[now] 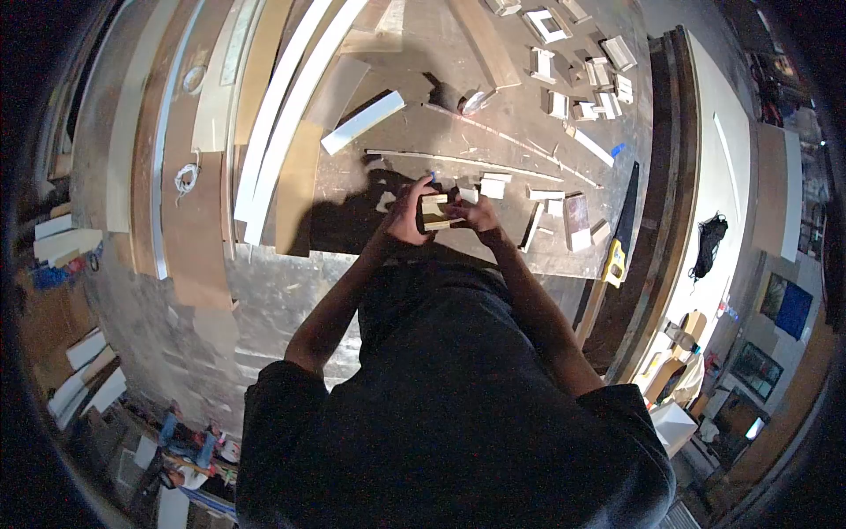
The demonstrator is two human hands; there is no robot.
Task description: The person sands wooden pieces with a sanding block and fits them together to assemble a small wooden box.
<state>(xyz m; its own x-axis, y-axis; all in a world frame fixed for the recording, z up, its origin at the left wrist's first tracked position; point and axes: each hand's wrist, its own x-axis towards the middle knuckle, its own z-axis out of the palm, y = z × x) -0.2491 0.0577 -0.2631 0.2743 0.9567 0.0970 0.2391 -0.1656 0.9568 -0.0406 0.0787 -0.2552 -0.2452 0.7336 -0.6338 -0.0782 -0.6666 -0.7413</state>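
Note:
Near the table's front edge, my left hand (408, 214) is wrapped round the left side of a small wooden frame (435, 212). The fingers of my right hand (477, 214) are closed on the frame's right side, and a small white piece (468, 195) shows at those fingers. Just behind my right hand lie small white blocks (493, 184). A long thin strip (467, 162) lies on the table beyond both hands. To the right are a reddish-faced block (576, 222) and a narrow dark-edged piece (532, 227).
Long boards (291, 115) lie across the table's left part. Several small wooden assemblies (604, 101) are at the back right. A handsaw (620, 238) with a yellow handle rests at the right edge. A white bar (363, 122) lies behind my left hand.

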